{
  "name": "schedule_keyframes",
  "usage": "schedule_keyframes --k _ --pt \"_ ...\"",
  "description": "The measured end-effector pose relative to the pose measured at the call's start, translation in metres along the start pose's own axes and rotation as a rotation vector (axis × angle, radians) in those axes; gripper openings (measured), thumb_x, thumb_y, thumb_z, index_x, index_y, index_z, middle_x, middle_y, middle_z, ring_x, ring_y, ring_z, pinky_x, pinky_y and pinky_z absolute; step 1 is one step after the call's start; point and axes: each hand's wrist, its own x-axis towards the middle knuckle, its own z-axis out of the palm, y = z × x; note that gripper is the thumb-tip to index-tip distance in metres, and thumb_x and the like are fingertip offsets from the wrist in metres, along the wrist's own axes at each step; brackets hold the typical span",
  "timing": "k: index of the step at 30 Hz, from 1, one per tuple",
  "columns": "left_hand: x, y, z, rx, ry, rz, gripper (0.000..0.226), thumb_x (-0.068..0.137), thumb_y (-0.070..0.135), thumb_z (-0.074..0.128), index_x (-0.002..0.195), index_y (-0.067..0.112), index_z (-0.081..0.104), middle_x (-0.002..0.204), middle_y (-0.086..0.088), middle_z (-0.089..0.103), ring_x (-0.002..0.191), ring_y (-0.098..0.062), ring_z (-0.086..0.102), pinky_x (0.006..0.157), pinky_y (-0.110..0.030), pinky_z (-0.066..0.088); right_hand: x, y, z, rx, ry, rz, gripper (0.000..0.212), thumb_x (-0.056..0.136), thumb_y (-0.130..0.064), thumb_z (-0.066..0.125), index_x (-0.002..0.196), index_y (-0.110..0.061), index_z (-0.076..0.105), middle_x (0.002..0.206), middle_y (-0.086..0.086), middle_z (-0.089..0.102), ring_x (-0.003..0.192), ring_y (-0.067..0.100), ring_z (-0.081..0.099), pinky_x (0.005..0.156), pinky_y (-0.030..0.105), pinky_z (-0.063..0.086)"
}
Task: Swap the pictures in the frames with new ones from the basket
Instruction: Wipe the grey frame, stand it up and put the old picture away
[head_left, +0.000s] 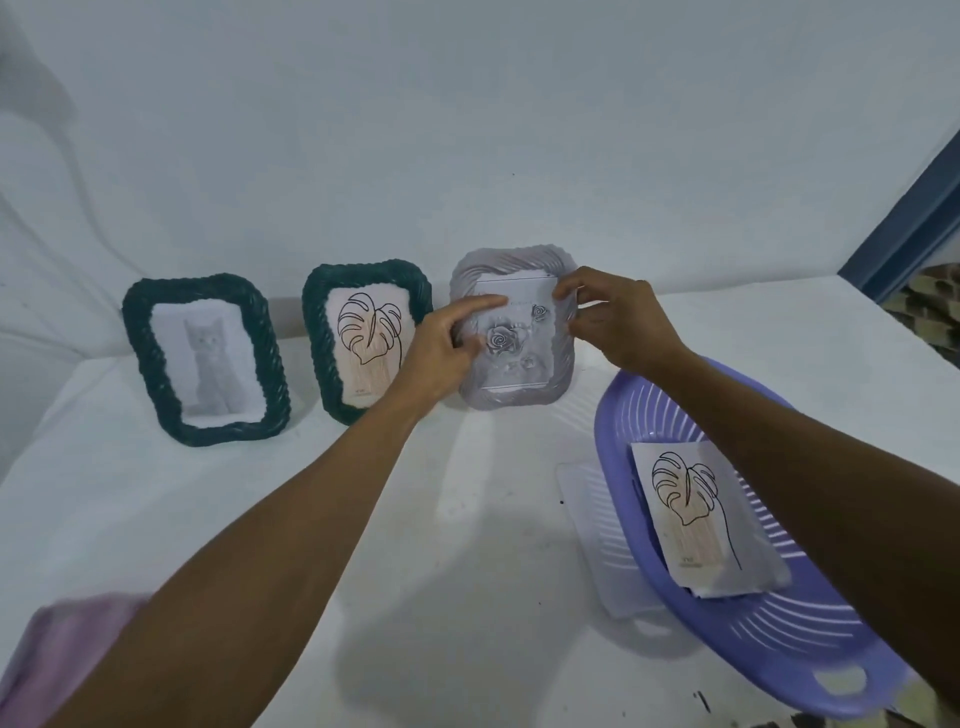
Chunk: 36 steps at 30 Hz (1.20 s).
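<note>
Three frames stand in a row against the white wall. The left dark green frame shows a grey cat picture. The middle dark green frame shows a leaf line drawing. The grey frame on the right holds a rose picture. My left hand presses its index finger and thumb on the frame's left side and the picture. My right hand pinches the frame's right edge. The purple basket at the right holds a leaf picture on top of other sheets.
A white sheet lies on the white table, partly under the basket's left rim. A pink cloth shows at the bottom left. The table's right edge meets a dark blue door frame.
</note>
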Motion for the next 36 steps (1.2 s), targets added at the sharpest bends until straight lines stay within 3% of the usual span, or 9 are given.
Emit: schedule_keyframes --k 4,13,17,19,22,25,28,32,36 --pt "0.003 -0.016 0.007 0.085 0.025 -0.006 0.056 0.086 -0.014 0.054 0.119 0.029 0.067 0.132 0.008 0.059 0.127 -0.01 0.051 0.107 -0.042 0.044 0.0 0.006 0.001 -0.162 0.009 -0.074 0.032 0.076 -0.005 0.069 0.097 -0.029 0.063 0.088 -0.005 0.065 0.078 0.011 0.07 0.075 0.028 0.055" --pt "0.009 -0.016 0.014 0.129 -0.001 -0.02 0.059 0.085 -0.015 0.053 0.115 0.033 0.068 0.131 -0.002 0.054 0.126 -0.016 0.05 0.105 -0.039 0.046 -0.004 0.013 0.007 -0.185 0.039 -0.049 0.031 0.08 -0.008 0.062 0.104 -0.027 0.059 0.088 -0.013 0.062 0.082 0.013 0.07 0.077 0.031 0.053" --pt "-0.002 -0.012 0.016 0.161 0.086 -0.005 0.059 0.084 -0.014 0.056 0.112 0.037 0.066 0.125 -0.008 0.04 0.123 -0.018 0.046 0.105 -0.033 0.046 -0.008 0.013 0.008 -0.212 0.053 -0.095 0.033 0.079 -0.014 0.061 0.109 -0.029 0.06 0.103 -0.007 0.07 0.089 0.018 0.066 0.082 0.041 0.052" --pt "-0.008 -0.005 0.017 0.183 0.118 0.033 0.059 0.083 -0.013 0.057 0.113 0.037 0.065 0.136 -0.003 0.036 0.131 -0.015 0.04 0.109 -0.031 0.041 -0.012 0.014 0.008 -0.233 0.114 -0.15 0.034 0.079 -0.012 0.063 0.112 -0.023 0.062 0.115 -0.004 0.066 0.101 0.018 0.061 0.089 0.037 0.049" --pt "-0.016 0.008 0.019 0.305 0.15 0.048 0.055 0.085 -0.009 0.057 0.122 0.031 0.063 0.157 -0.002 0.02 0.144 -0.013 0.022 0.109 -0.015 0.023 -0.024 0.01 0.008 -0.242 0.174 -0.188 0.033 0.081 -0.014 0.066 0.113 -0.018 0.064 0.131 0.007 0.055 0.123 0.023 0.05 0.094 0.032 0.041" --pt "-0.033 0.017 0.022 0.317 0.191 0.077 0.052 0.086 -0.004 0.059 0.125 0.03 0.06 0.161 -0.001 0.011 0.146 -0.014 0.019 0.108 -0.016 0.023 -0.043 0.0 0.006 -0.251 0.18 -0.207 0.031 0.082 -0.015 0.068 0.112 -0.02 0.066 0.129 0.008 0.052 0.116 0.023 0.051 0.089 0.027 0.037" --pt "-0.064 0.016 0.032 0.403 0.255 0.165 0.044 0.087 0.004 0.062 0.126 0.024 0.059 0.155 -0.005 0.023 0.142 -0.014 0.027 0.109 -0.01 0.025 -0.073 -0.013 -0.004 -0.219 0.115 -0.161 0.029 0.082 -0.017 0.07 0.11 -0.026 0.067 0.122 0.001 0.05 0.106 0.014 0.053 0.079 0.026 0.042" --pt "-0.114 -0.003 0.063 0.529 -0.064 0.134 0.05 0.084 0.017 0.068 0.132 0.018 0.053 0.137 -0.005 0.046 0.131 -0.023 0.039 0.112 -0.027 0.028 -0.125 -0.024 -0.015 -0.252 -0.056 0.008 0.032 0.081 -0.034 0.073 0.112 -0.037 0.063 0.12 -0.003 0.046 0.098 0.012 0.053 0.077 0.025 0.042" --pt "-0.134 -0.022 0.095 0.782 -0.292 0.049 0.084 0.076 0.057 0.065 0.145 0.021 0.036 0.145 -0.006 0.043 0.136 -0.026 0.034 0.114 -0.037 0.024 -0.159 -0.029 -0.014 -0.317 -0.251 0.156 0.047 0.079 -0.051 0.07 0.123 -0.046 0.055 0.129 -0.003 0.048 0.099 0.008 0.053 0.086 0.029 0.046"
